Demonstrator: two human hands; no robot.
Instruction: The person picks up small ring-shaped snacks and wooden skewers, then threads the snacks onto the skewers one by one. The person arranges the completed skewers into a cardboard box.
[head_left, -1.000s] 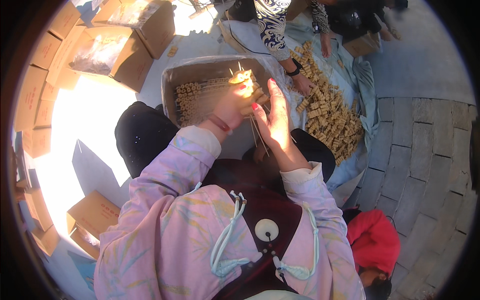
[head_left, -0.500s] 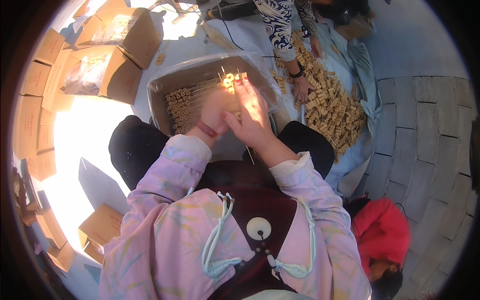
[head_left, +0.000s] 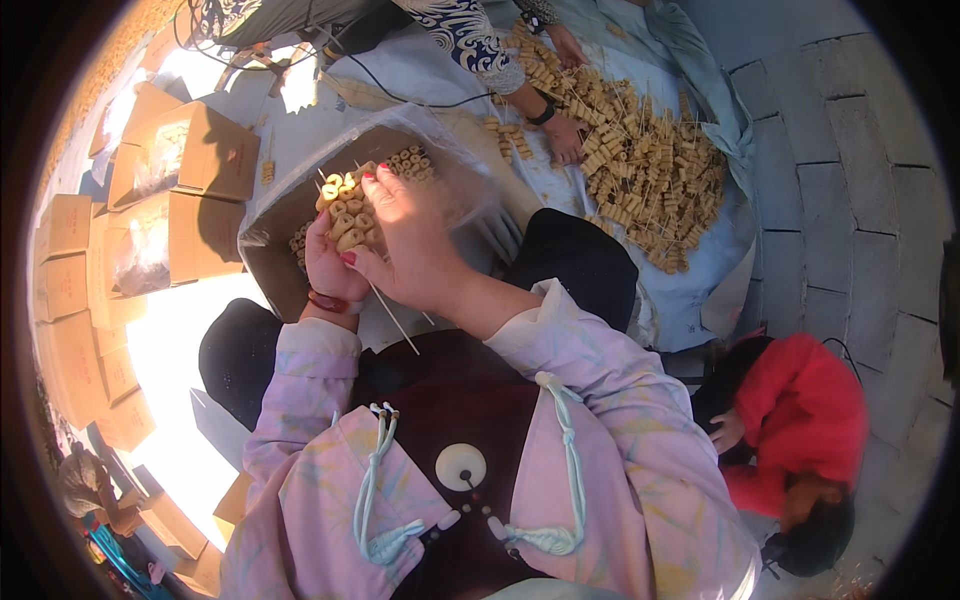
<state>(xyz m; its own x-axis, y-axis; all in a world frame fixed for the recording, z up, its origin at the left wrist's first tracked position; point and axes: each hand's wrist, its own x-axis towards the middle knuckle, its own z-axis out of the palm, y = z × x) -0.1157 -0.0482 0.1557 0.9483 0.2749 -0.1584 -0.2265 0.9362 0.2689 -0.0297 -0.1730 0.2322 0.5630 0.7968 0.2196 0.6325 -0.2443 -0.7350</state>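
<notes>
A bundle of skewers (head_left: 350, 212) threaded with tan, ring-shaped pieces lies between my hands, some pieces bright in the sun. My left hand (head_left: 335, 268) cradles it from the left, fingers curled around its side. Against its right side presses my right hand (head_left: 420, 245), thumb at the near end and fingers stretched along the far pieces. Bare stick ends poke out toward my lap. Below the bundle is a plastic-lined cardboard box (head_left: 268, 262), where more ring-piece skewers (head_left: 410, 163) lie in rows, partly hidden by my hands.
A large heap of similar skewers (head_left: 650, 170) covers a pale sheet at the right. Another person's hand (head_left: 567, 140) reaches into it. Open cardboard boxes (head_left: 190, 165) are stacked at the left. A person in red (head_left: 800, 410) crouches at the lower right. A dark cable (head_left: 400, 95) crosses the sheet.
My view has turned, so the scene sits shifted. My hands have parted somewhat around the skewers; the bundle now shows between them, where before the palms were pressed close and blurred.
</notes>
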